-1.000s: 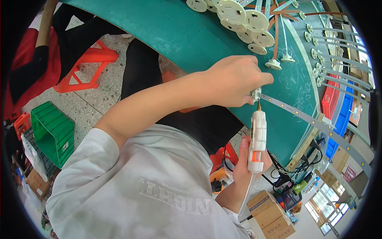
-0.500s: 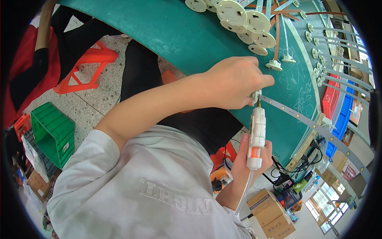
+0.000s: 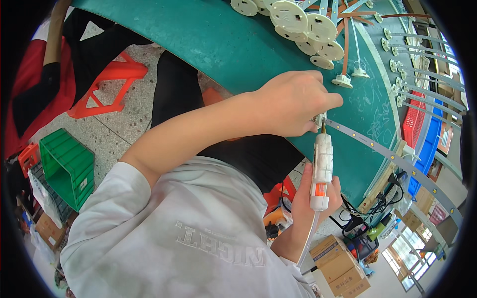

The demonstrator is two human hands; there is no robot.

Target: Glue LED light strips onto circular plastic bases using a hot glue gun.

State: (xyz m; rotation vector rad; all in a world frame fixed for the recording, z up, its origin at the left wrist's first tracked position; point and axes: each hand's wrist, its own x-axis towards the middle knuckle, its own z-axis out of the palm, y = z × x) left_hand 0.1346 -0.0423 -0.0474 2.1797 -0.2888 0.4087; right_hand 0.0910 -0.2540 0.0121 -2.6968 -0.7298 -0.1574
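My left hand (image 3: 295, 102) reaches over the green table, its fingers closed on a small whitish fitting (image 3: 319, 119) that they mostly cover. From that fitting a long thin LED strip (image 3: 372, 144), grey with small yellow squares, runs off toward the lower right. My right hand (image 3: 303, 201) is wrapped round a white hot glue gun (image 3: 323, 159), held nozzle up. Its brass nozzle tip meets the fitting, or lies just beside it. A long translucent glue stick (image 3: 309, 236) trails from the gun's lower end.
On the green table (image 3: 198, 42) lie stacked cream discs (image 3: 290, 17) with attached strips. More fitted strips (image 3: 422, 53) hang along the right, near a red basket (image 3: 413, 119) and blue tray (image 3: 428, 149). A co-worker (image 3: 39, 94) sits left; a green crate (image 3: 67, 169) stands below.
The glue gun's rear end and my right hand have shifted very slightly to the right. My left hand and the nozzle tip have stayed in place.
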